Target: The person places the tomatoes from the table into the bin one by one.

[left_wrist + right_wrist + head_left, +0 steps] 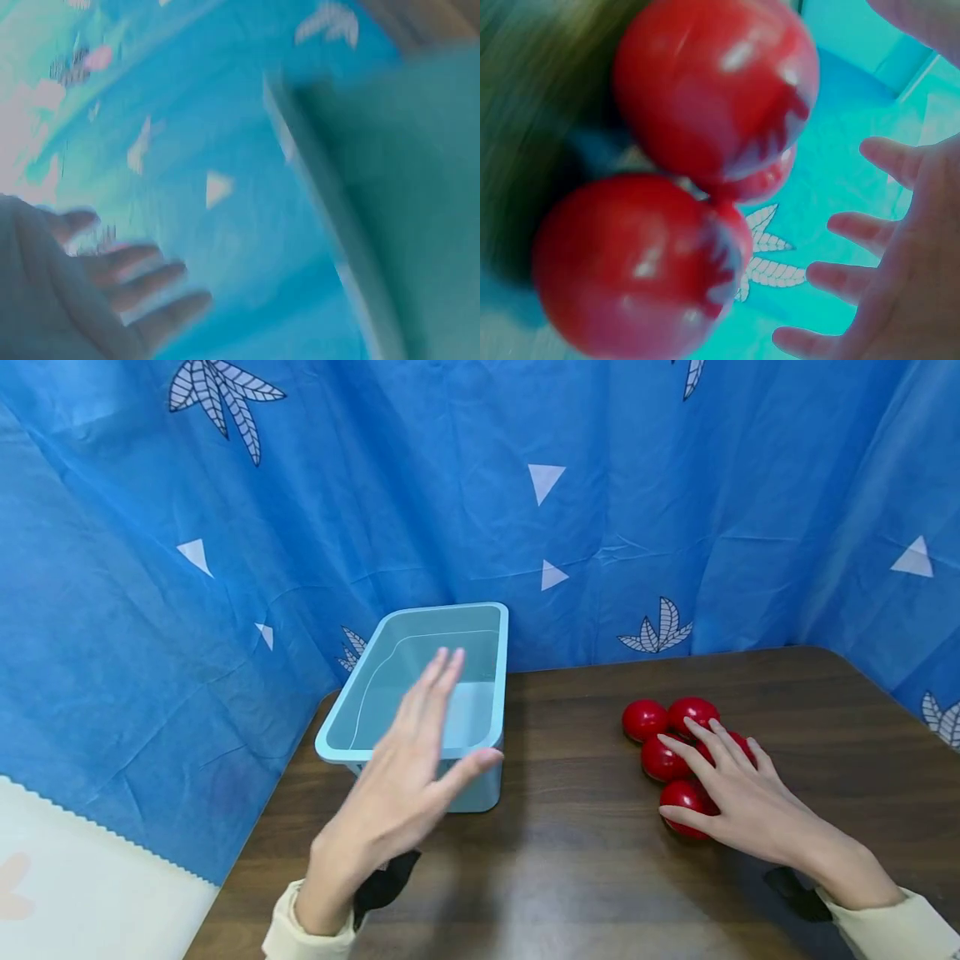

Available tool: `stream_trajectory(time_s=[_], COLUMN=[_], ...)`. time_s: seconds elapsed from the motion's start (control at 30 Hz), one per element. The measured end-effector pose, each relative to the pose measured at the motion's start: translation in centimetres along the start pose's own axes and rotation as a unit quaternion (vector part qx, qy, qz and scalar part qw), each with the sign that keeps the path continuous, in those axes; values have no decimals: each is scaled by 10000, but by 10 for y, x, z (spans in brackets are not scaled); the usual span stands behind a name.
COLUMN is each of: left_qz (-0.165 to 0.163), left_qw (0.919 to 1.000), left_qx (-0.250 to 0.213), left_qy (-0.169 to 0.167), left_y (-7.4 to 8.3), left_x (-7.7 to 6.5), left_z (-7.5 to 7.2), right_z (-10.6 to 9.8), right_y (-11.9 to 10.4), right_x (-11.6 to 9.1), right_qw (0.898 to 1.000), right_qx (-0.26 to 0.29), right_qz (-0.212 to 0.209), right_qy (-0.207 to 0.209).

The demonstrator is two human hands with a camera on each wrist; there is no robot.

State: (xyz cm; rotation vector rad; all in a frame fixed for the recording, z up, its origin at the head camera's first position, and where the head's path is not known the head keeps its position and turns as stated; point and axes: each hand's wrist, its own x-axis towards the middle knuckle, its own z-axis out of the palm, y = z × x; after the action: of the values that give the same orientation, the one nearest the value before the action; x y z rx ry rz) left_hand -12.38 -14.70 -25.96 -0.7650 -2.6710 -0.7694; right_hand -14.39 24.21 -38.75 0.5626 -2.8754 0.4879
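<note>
Five red balls (660, 762) are lying bunched on the bench (570, 827), over toward the right hand's side, and a pale blue bin (480, 785) is standing well apart from them, near the curtain (465, 485). The right hand (750, 802) is hovering close over the balls, palm toward them, its fingers spreading wide and grasping nothing. From the head view they are overlapping the balls, but the right wrist view is showing a gap beside the two nearest ones, so I am not seeing any firm contact.

The left hand (397, 785) is hanging over the near side of the bin, its fingers reaching out straight, released and holding nothing. It is blurring a little and covering part of the bin's inside.

As for progress, I am judging this to be an early stage: the right hand is already lining up with the balls, yet none is being gripped or lifted, and all five are resting together on the bench. No ball is showing in the part of the bin I am seeing. Taking hold of them is, to my eye, remaining undone.
</note>
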Motion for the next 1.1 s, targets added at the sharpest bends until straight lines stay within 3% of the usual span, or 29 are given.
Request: stream_trajectory(time_s=[0.1,0.2,0.3,0.43,0.57,0.67,0.7,0.8,1.0,1.1], left_qz=[-865,-1680,-2385,-2982,-3246,-3276,-3242,-3091,-3025,-3125], left_qw=[9945,9814,9655,9441,9114,8829,8769,8650,8525,8351], left_qx=[-66,-305,-522,-1250,-2515,-3357,-3542,-3944,-4260,-4522], left_qy=[587,876,907,647,280,203,213,250,175,199], left_y=[-21,-43,-66,-102,-130,-143,-147,-154,-163,-166], left_x=[-10,-20,-29,-37,-42,-44,-44,-45,-44,-45], left_z=[-25,-47,-62,-71,-65,-60,-59,-60,-57,-52], right_z=[-1,-2,-2,-3,-3,-4,-4,-5,-9,-9], right_y=[10,17,23,29,33,37,38,42,54,58], right_x=[-5,-8,-11,-13,-14,-16,-16,-18,-25,-28], right_qw=[10000,9999,9998,9997,9996,9997,9997,9995,9978,9968], right_qx=[3,18,-13,-8,22,8,4,-114,-361,-318], right_qz=[33,107,170,214,254,254,247,282,554,728], right_qy=[26,-34,-104,-120,-112,-62,-25,61,84,-12])
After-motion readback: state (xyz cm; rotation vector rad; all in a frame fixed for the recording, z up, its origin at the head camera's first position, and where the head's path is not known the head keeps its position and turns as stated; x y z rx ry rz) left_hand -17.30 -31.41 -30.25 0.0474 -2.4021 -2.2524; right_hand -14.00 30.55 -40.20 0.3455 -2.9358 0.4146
